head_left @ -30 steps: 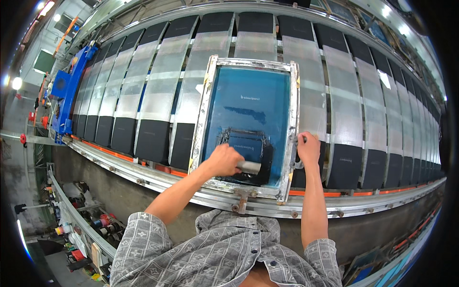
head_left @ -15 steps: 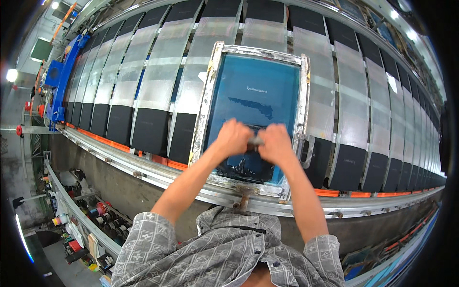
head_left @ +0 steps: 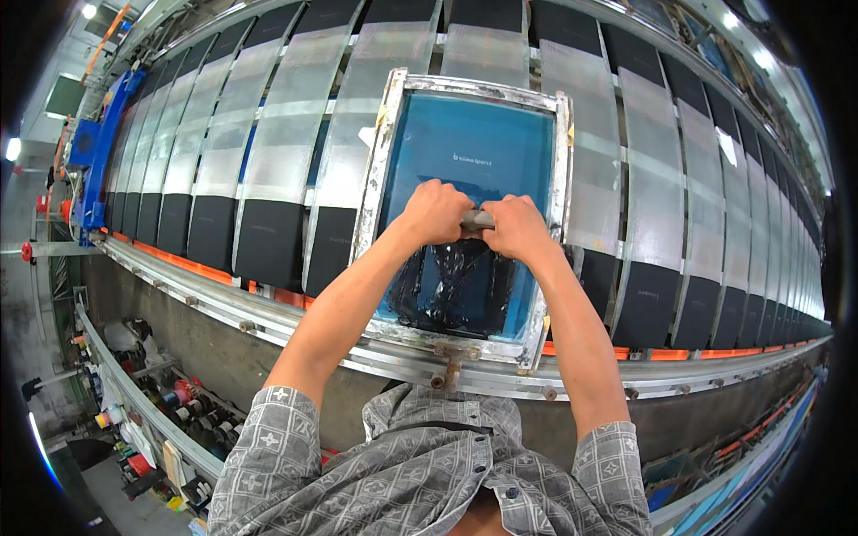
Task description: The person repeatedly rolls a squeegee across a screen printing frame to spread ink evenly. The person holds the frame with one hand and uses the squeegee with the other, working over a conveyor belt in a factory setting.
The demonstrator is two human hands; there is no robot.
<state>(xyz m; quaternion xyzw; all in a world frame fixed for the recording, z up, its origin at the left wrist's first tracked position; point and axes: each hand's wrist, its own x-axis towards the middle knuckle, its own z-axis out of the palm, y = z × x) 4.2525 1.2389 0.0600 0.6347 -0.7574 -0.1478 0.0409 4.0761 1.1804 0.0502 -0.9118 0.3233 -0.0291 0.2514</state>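
Observation:
A metal-framed printing screen [head_left: 384,170] with blue mesh lies flat on a long printing table. My left hand [head_left: 435,212] and my right hand [head_left: 516,228] both grip a squeegee handle [head_left: 476,219] held across the middle of the mesh. Black ink [head_left: 456,286] is smeared over the near half of the mesh, below my hands. The squeegee blade is hidden under my fingers.
Rows of black fabric pieces [head_left: 268,241] on silvery pallets [head_left: 286,134] run along the table to both sides. An orange-striped metal rail [head_left: 223,304] edges the near side. A blue machine [head_left: 89,152] stands far left. Ink pots and bottles [head_left: 170,402] crowd a lower shelf at left.
My right hand left the screen frame's right edge and joined the left on the squeegee. Both hands then pushed it away from me, leaving black ink on the near mesh.

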